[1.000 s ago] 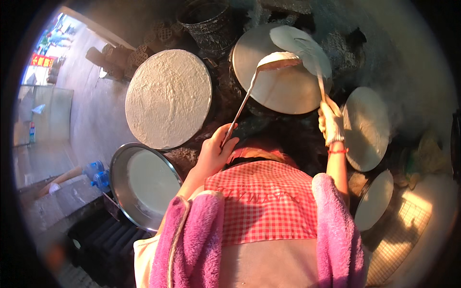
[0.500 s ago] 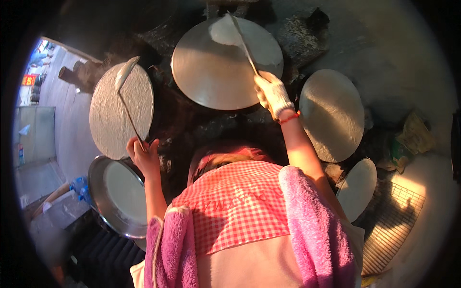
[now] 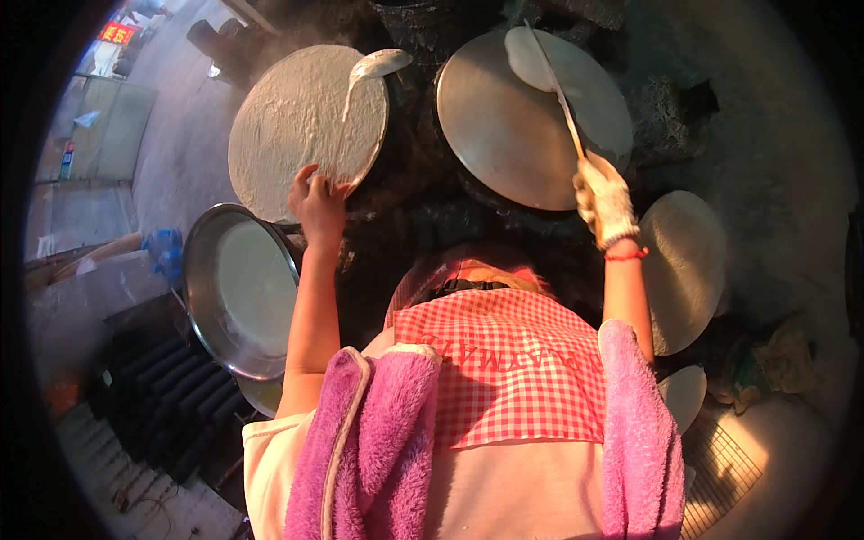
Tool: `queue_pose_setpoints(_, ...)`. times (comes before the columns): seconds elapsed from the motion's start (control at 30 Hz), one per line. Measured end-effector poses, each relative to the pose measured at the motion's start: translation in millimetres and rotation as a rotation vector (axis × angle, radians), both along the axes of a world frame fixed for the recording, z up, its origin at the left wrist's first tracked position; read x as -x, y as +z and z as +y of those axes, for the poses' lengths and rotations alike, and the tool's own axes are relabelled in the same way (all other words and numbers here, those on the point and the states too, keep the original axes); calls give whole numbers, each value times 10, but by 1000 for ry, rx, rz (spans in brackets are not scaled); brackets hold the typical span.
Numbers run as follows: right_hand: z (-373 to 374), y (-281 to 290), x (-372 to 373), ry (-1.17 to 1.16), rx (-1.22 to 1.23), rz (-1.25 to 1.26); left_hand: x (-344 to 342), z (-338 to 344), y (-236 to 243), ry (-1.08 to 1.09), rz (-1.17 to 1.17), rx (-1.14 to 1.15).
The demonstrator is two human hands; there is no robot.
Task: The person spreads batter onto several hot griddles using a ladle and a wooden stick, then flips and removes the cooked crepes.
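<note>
My left hand (image 3: 318, 209) is closed around the handle of a ladle (image 3: 382, 63), though the handle is hard to make out against the pale surface behind it. White batter coats the ladle's bowl, which hangs over the far right edge of the left round griddle (image 3: 301, 126), and trails down from it. A rough whitish layer covers that griddle. In a white knit glove, my right hand (image 3: 605, 200) grips a long thin spreading stick (image 3: 560, 99). The stick slants over the middle griddle (image 3: 504, 135), its far part crossing a pool of white batter (image 3: 529, 59).
At the left stands a steel basin (image 3: 200, 297) of white liquid batter. Two more pale-covered griddles, a larger one (image 3: 688, 261) and a smaller one (image 3: 684, 396), sit on the right. A wire rack (image 3: 715, 477) lies lower right; dark ridged black objects (image 3: 171, 396) are lower left.
The view has turned, so the griddles appear shifted right. The ladle has swung from the left griddle's far middle to its far right edge. The stick stays at the middle griddle's batter pool.
</note>
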State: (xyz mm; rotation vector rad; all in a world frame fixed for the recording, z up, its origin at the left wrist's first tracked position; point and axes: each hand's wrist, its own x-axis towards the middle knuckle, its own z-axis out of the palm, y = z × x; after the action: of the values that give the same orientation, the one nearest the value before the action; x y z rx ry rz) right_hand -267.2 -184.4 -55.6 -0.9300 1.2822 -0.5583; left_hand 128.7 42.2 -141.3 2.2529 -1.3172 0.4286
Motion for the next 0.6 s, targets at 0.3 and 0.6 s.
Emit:
queue_pose_setpoints(0.3, -35, -142, -24, -9, 46, -23, -58, 36, 140, 7, 463, 55)
queue_pose_setpoints(0.6, -330, -33, 213, 147, 62, -25, 642, 119, 216, 54, 1044, 246)
